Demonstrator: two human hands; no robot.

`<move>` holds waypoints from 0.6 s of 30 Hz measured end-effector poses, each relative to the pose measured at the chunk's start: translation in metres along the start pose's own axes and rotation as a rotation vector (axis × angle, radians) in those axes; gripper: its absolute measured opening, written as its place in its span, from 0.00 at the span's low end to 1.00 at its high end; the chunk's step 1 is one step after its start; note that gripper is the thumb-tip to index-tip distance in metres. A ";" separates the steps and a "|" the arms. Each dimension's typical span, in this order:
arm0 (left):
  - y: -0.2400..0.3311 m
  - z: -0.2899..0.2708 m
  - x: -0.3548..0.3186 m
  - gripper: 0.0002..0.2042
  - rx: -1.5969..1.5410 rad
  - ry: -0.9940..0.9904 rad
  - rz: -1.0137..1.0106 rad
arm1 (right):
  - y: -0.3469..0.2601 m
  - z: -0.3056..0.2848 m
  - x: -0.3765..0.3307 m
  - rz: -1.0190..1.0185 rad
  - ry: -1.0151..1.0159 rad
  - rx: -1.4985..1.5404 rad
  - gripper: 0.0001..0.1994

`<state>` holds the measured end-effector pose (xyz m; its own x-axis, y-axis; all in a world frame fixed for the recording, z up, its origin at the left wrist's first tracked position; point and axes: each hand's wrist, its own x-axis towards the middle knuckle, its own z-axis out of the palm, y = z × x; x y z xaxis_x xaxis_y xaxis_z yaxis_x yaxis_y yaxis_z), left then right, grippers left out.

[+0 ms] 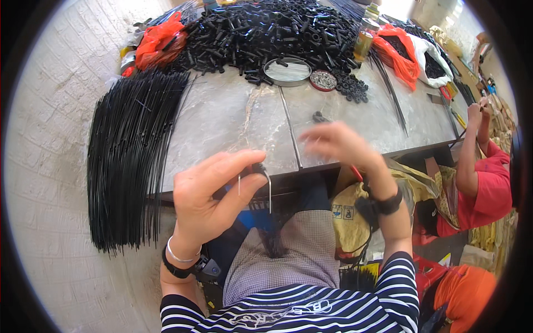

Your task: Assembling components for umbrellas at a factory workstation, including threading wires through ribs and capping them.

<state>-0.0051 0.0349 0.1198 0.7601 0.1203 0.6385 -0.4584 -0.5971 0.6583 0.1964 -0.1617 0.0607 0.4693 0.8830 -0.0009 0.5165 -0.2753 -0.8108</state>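
**Small black piece pinched over the lap, other hand in mid-air**

The left hand (pixel 208 197) has its grip clenched on a small black piece (pixel 260 168), held between thumb and fingertips just in front of the near edge of the worktop (pixel 233 119). A thin wire (pixel 270 191) hangs straight down from the piece, and a second short wire shows beside the thumb. The piece looks like a short dark tube, too small to make out further.

The right hand (pixel 338 143) is blurred above the worktop edge, fingers spread; whether its grip holds anything cannot be told.

Risks, as I judge them: the piece is held by its tip only, so a slight slackening could drop it into the lap or to the floor. The wire is fine and could bend or slide out if knocked by the moving right hand.

A thick bundle of black rods (pixel 130 161) lies over the left end of the worktop, overhanging its edge. A heap of black tubes (pixel 261 33) fills the far side, with a round tin (pixel 287 71) in front. Another person in red (pixel 483 183) sits at the right.
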 end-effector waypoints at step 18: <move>-0.005 0.005 -0.002 0.14 0.012 0.038 -0.105 | 0.120 -0.080 0.052 0.340 0.510 -0.831 0.16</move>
<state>-0.0017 0.0335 0.1134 0.7857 0.2124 0.5809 -0.3712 -0.5893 0.7176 0.3399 -0.1795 0.0100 0.8308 0.4967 0.2509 0.5408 -0.8270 -0.1537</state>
